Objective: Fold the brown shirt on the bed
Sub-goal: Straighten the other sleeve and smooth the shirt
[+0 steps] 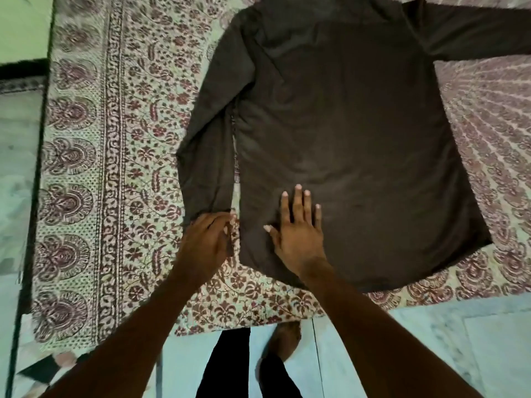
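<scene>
From my remote feed: the brown shirt (344,133) lies spread flat near the bed's (86,196) front edge, one sleeve stretched toward the right edge. My right hand (297,228) presses flat, fingers straight, on the hem area. My left hand (208,237) curls around the other sleeve's cuff, beside the shirt's left side.

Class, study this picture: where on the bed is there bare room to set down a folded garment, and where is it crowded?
Bare patterned bedsheet lies between the bed's left edge and the brown long-sleeved shirt. Another patch sits right of the shirt's body, below its outstretched sleeve. It is crowded near the hem, where the left hand is at the nearer sleeve's cuff and the right hand presses flat.
</scene>
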